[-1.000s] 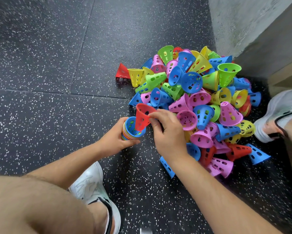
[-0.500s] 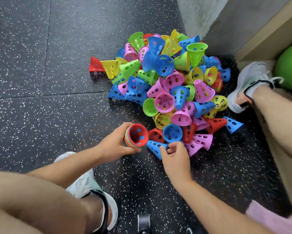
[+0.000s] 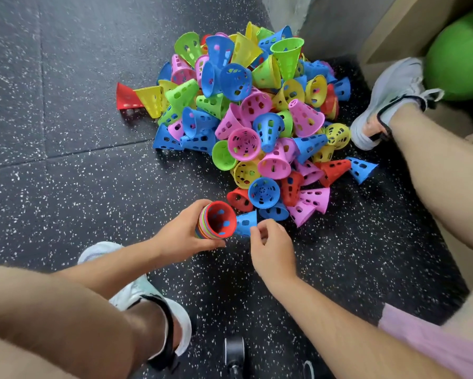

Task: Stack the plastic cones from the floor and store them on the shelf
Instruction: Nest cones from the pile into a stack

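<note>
A big pile of perforated plastic cones (image 3: 257,119) in pink, blue, green, yellow and red lies on the dark speckled floor. My left hand (image 3: 180,236) grips a nested stack of cones (image 3: 216,222) held on its side, its mouth facing me, with a red cone innermost. My right hand (image 3: 271,247) pinches the rim of a single blue cone (image 3: 246,222) right beside the stack's mouth, at the pile's near edge.
A wooden shelf unit (image 3: 380,36) stands at the right with a green ball (image 3: 459,56) in its lowest bay. A concrete wall (image 3: 325,17) rises behind the pile. My shoes (image 3: 388,102) (image 3: 137,294) flank the work area.
The red cone went from my right hand into the stack. My right hand then dropped to the pile's near edge, took a blue cone and brought it up beside the stack. The view shifted right.
</note>
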`<state>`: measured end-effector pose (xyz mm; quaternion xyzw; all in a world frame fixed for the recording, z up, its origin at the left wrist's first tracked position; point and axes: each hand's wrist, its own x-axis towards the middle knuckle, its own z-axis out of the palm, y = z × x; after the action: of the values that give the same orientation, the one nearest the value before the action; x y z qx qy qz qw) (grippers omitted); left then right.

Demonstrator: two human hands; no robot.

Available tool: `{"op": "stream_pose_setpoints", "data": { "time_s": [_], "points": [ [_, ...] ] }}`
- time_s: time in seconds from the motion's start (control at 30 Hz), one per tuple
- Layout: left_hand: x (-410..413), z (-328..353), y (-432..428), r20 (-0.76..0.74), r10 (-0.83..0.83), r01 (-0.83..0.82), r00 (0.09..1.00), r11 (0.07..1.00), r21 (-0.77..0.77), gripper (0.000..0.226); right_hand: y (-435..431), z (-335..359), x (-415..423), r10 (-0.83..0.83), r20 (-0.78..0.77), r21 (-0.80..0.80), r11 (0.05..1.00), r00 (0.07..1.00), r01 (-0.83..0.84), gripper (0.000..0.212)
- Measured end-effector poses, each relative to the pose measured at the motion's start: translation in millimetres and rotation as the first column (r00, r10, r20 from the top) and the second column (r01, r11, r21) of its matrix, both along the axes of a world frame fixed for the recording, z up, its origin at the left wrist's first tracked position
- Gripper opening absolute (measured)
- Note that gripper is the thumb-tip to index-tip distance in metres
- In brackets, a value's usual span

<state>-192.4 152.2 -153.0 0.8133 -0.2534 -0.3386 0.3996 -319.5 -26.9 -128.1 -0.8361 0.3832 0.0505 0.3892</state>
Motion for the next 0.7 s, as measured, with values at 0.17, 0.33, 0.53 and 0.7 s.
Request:
{"op": "stream_pose_setpoints", "data": {
  "time_s": [0.17, 0.33, 0.53, 0.7],
  "points": [
    [-1.3, 2.3, -4.7, 0.031, -0.028, 0.027, 0.999, 0.999, 0.046, 0.077, -22.5, 29.0, -6.2, 0.103, 0.149, -0.153, 0.985, 0.983, -0.080, 0.018],
    [-1.2, 2.7, -10.0, 0.019, -0.037, 0.035, 0.999, 0.997, 0.076, 0.080, -30.5, 44.1, -7.9, 0.191, 0.272, -0.268, 0.956, 0.943, -0.116, 0.011],
    [-2.2, 11.9, -26.6, -0.011, -0.007, 0.008, 1.000, 0.999, 0.052, 0.078, -19.2, 36.3, -5.5, 0.283, 0.301, -0.109, 0.959, 0.911, -0.262, 0.014],
    [0.0, 19.3, -35.6, -0.052, 0.039, -0.039, 0.998, 0.999, 0.012, 0.079, -18.8, 35.0, 0.5, 0.270, 0.318, 0.029, 0.955, 0.909, -0.294, 0.023]
  ]
}}
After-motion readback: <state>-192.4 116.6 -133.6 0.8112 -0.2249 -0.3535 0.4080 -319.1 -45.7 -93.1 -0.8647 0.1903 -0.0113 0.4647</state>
